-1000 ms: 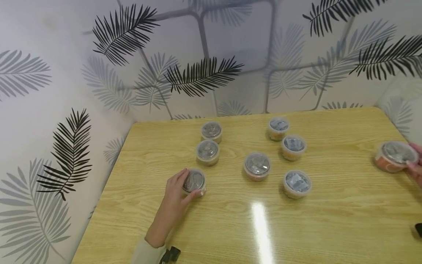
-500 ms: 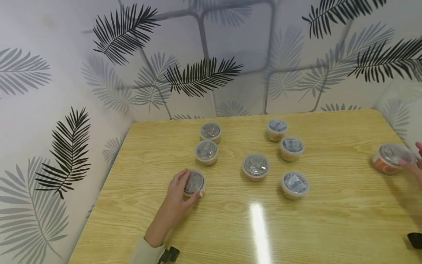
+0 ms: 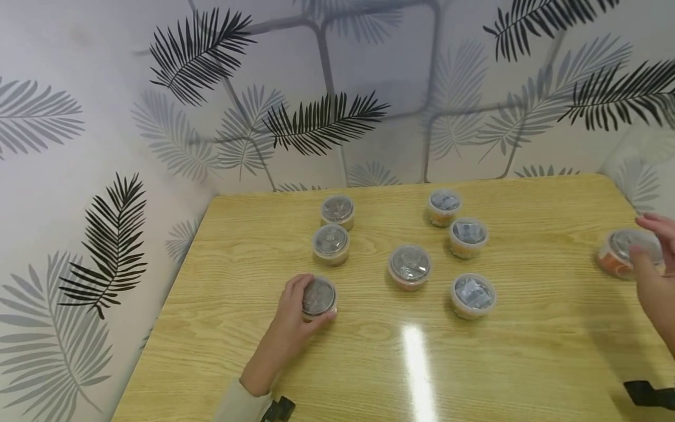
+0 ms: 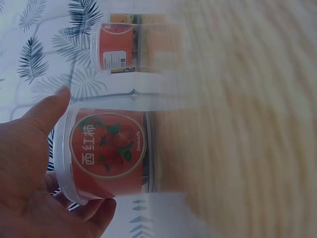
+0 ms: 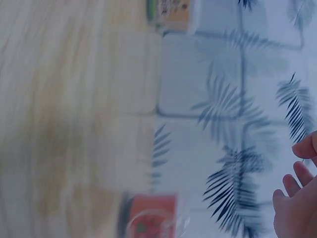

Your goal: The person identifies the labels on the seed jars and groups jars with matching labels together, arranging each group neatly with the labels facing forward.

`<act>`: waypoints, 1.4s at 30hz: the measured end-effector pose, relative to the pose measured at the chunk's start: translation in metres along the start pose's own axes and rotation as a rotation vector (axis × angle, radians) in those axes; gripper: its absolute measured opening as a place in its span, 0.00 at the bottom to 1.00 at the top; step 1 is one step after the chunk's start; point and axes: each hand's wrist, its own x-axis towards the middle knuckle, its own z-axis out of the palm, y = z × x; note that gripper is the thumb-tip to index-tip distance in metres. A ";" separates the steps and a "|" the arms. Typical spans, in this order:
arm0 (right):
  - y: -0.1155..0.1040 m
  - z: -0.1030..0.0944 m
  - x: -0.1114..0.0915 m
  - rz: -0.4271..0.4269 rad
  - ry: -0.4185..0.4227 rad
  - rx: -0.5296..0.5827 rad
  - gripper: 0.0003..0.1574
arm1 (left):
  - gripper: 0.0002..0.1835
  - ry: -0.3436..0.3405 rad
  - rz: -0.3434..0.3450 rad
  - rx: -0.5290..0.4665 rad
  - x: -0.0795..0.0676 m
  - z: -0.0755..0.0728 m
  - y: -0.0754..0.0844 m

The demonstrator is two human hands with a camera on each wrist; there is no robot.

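Leaf-patterned white wallpaper (image 3: 379,70) backs the yellow wood-grain tabletop (image 3: 358,369), where the left hand (image 3: 293,319) clasps an upright, round, translucent-rimmed, grey-topped plastic tub (image 4: 109,153) with a red tomato-picture label, and the right hand (image 3: 656,275), fingers parted, hangs near another red-labelled tub (image 3: 614,261).

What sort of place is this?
Likely an indoor tabletop work spot; the pictures don't settle whether home or workplace. The signs: a yellowish wood-grain table, white wall covering printed with black and grey leaves behind it, and round plastic tubs with translucent rims spread over the tabletop.
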 end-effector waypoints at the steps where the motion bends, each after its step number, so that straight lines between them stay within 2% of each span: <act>1: -0.009 0.004 0.000 -0.020 -0.028 0.031 0.23 | 0.44 0.007 -0.005 -0.003 0.000 0.001 0.001; 5: -0.040 0.021 -0.005 -0.077 -0.149 -0.008 0.21 | 0.42 0.030 -0.033 -0.016 -0.001 0.004 0.004; 8: -0.060 0.037 -0.010 -0.152 -0.223 -0.033 0.19 | 0.42 0.029 -0.040 -0.020 -0.002 0.004 0.005; 13: -0.086 0.073 -0.028 -0.250 -0.326 0.083 0.18 | 0.47 0.007 -0.046 -0.009 -0.005 0.005 0.005; 17: -0.103 0.108 -0.052 -0.305 -0.518 0.167 0.24 | 0.50 0.016 -0.081 -0.028 -0.008 0.007 0.005; 21: -0.118 0.138 -0.072 -0.340 -0.707 0.198 0.30 | 0.49 0.043 -0.119 -0.048 -0.008 0.009 0.006; 26: -0.133 0.165 -0.086 -0.299 -0.859 0.182 0.27 | 0.51 0.059 -0.139 -0.108 -0.009 0.011 0.010; 30: -0.139 0.177 -0.091 -0.215 -0.942 0.175 0.25 | 0.53 0.012 -0.139 -0.226 -0.012 0.013 0.014; 36: -0.142 0.184 -0.093 -0.034 -1.021 0.279 0.30 | 0.50 -0.089 -0.034 -0.341 -0.020 0.014 0.031; 39: -0.141 0.186 -0.095 -0.018 -1.059 0.357 0.33 | 0.48 -0.117 0.018 -0.381 -0.024 0.014 0.040; 42: -0.140 0.187 -0.097 -0.023 -1.101 0.442 0.38 | 0.46 -0.140 0.099 -0.430 -0.026 0.013 0.047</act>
